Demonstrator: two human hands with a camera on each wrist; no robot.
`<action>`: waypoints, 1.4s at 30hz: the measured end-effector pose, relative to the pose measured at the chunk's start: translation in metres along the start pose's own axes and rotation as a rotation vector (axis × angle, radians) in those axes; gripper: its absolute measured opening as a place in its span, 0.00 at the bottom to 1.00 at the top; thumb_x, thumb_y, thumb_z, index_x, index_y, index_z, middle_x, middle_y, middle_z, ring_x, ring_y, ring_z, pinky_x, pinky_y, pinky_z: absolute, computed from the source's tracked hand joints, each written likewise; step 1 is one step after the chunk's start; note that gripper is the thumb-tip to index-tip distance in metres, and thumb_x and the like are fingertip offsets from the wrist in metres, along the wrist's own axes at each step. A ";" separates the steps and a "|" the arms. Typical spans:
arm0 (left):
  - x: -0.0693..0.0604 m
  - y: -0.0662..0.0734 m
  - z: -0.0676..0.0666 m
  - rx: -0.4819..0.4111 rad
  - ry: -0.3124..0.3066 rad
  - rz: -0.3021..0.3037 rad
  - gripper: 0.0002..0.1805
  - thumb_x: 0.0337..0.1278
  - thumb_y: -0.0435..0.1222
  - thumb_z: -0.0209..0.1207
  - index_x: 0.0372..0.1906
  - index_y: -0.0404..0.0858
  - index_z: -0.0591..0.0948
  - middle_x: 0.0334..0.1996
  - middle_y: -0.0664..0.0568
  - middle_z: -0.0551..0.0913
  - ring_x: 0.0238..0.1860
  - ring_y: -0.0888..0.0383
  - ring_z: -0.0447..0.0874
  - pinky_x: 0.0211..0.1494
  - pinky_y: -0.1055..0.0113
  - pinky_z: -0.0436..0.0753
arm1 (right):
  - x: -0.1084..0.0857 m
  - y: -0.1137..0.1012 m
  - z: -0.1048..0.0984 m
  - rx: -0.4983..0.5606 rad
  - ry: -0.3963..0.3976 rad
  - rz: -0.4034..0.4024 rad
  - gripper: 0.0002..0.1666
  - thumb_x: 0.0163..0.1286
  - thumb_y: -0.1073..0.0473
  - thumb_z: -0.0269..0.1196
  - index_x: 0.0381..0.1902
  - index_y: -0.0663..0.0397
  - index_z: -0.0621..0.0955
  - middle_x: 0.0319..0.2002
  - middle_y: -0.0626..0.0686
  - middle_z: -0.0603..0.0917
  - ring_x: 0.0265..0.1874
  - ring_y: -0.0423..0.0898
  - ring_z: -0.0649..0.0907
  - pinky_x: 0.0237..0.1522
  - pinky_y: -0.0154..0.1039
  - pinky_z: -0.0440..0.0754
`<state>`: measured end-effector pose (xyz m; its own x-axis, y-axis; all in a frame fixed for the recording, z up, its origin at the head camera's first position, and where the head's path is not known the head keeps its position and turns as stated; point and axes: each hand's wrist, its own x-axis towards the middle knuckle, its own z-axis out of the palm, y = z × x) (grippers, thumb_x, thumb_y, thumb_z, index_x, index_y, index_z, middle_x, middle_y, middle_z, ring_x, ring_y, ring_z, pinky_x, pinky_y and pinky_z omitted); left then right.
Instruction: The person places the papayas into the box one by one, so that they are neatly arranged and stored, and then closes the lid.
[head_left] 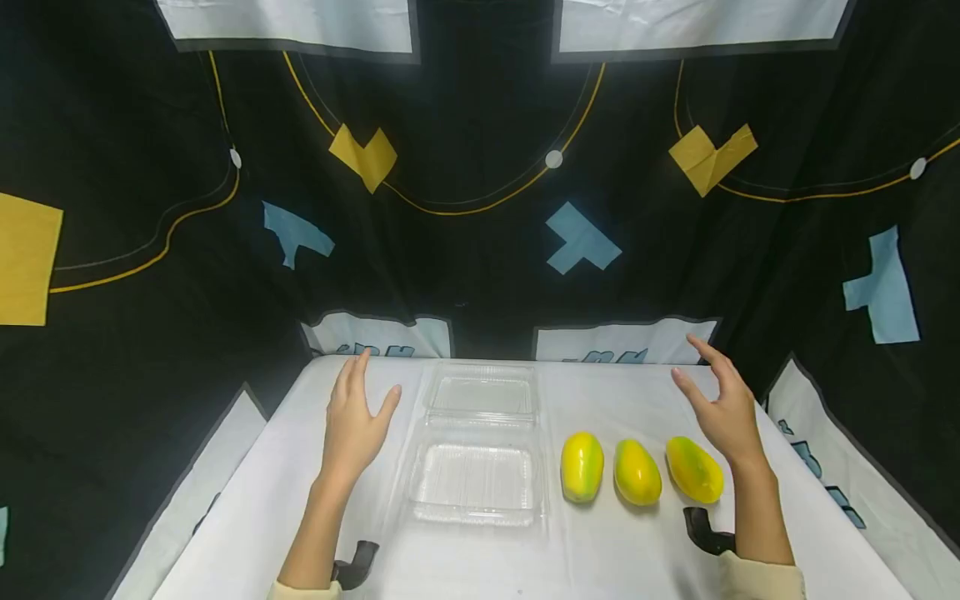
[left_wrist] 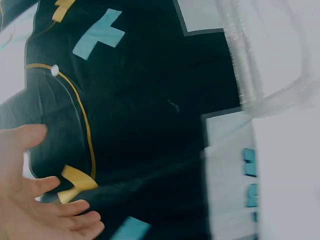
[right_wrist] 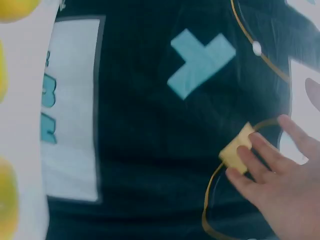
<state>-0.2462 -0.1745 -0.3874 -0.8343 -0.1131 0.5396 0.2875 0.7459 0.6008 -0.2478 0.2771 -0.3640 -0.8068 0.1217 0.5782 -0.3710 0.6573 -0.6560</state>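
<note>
My left hand (head_left: 352, 429) hovers over the white table, left of a clear plastic clamshell box (head_left: 476, 479) that lies unfolded with its lid toward the far edge. Its fingers are extended and the thumb stands apart; nothing is in it. On the other side my right hand (head_left: 726, 417) is raised with spread fingers, also holding nothing. Nearest to it is a yellow-green mango-like fruit (head_left: 694, 469), lying tilted. Two similar fruits, one in the middle (head_left: 637, 472) and one at the left (head_left: 581, 467), lie between that fruit and the box. Both hands appear with fingers apart in their wrist views.
The white table (head_left: 480, 567) ends at a black patterned curtain (head_left: 465, 267) behind and at both sides. Dark curved wrist mounts, one at the left wrist (head_left: 356, 567) and one at the right (head_left: 707, 532), project inward from the forearms.
</note>
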 end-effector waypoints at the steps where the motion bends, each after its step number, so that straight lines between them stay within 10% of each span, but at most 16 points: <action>1: -0.006 -0.004 0.001 -0.040 0.019 -0.022 0.37 0.61 0.45 0.55 0.70 0.40 0.54 0.68 0.38 0.53 0.67 0.38 0.51 0.63 0.37 0.55 | -0.003 0.005 -0.003 0.024 0.030 0.018 0.31 0.68 0.52 0.57 0.67 0.45 0.64 0.66 0.54 0.64 0.65 0.52 0.62 0.64 0.56 0.58; 10: -0.052 -0.040 0.030 -0.289 0.148 -0.115 0.29 0.61 0.36 0.56 0.67 0.38 0.62 0.63 0.42 0.66 0.62 0.45 0.63 0.60 0.44 0.65 | -0.034 0.070 -0.010 0.295 0.184 0.233 0.26 0.70 0.56 0.54 0.65 0.47 0.68 0.61 0.46 0.72 0.58 0.37 0.71 0.55 0.21 0.67; 19: -0.081 -0.083 0.060 -0.756 0.037 -0.268 0.24 0.69 0.36 0.45 0.68 0.39 0.61 0.63 0.41 0.66 0.63 0.53 0.64 0.60 0.79 0.66 | -0.063 0.191 0.010 0.708 0.128 0.315 0.27 0.72 0.49 0.49 0.67 0.45 0.65 0.61 0.46 0.72 0.58 0.34 0.70 0.50 0.20 0.71; 25: -0.091 -0.099 0.074 -0.761 -0.116 -0.216 0.26 0.70 0.35 0.44 0.70 0.40 0.58 0.65 0.39 0.63 0.64 0.51 0.62 0.58 0.80 0.66 | -0.080 0.172 0.015 0.734 0.012 0.467 0.33 0.72 0.40 0.42 0.71 0.43 0.58 0.61 0.37 0.70 0.59 0.30 0.66 0.65 0.31 0.57; 30: -0.094 -0.106 0.079 -0.783 -0.263 -0.215 0.28 0.69 0.37 0.45 0.71 0.44 0.54 0.67 0.38 0.59 0.67 0.44 0.56 0.65 0.56 0.63 | -0.086 0.166 0.020 0.879 -0.013 0.604 0.34 0.70 0.39 0.43 0.71 0.40 0.56 0.63 0.38 0.67 0.60 0.30 0.64 0.69 0.36 0.42; 42: -0.097 -0.114 0.083 -0.894 -0.442 -0.282 0.34 0.66 0.35 0.49 0.72 0.54 0.51 0.70 0.41 0.50 0.70 0.42 0.43 0.66 0.39 0.44 | -0.090 0.177 0.026 0.865 -0.155 0.599 0.33 0.73 0.40 0.39 0.72 0.36 0.50 0.72 0.49 0.49 0.65 0.35 0.55 0.68 0.43 0.38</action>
<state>-0.2369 -0.1939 -0.5570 -0.9718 0.1776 0.1549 0.1481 -0.0508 0.9877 -0.2524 0.3631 -0.5445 -0.9933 0.1144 0.0181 -0.0451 -0.2379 -0.9702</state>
